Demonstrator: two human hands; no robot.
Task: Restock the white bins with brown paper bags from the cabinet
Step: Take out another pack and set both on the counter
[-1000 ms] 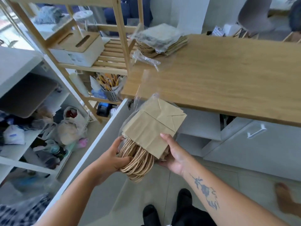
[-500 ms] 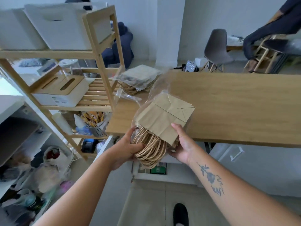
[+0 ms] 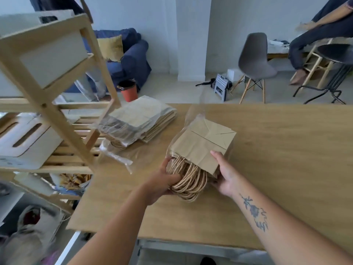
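Left hand (image 3: 162,181) grips twine handles at near end of bag bundle (image 3: 200,148), fingers curled around loops. Right hand (image 3: 226,177) clasps bundle's right edge, thumb on top paper, other fingers hidden beneath. Bundle in clear plastic wrap, over wooden table (image 3: 286,150). Beyond, left: second bag stack (image 3: 141,119) on table, beside wooden shelf (image 3: 47,111).

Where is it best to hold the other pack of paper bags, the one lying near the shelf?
Grip the pack by its long right edge, coming from the right over the bare table. It lies flat; the shelf blocks its left side.
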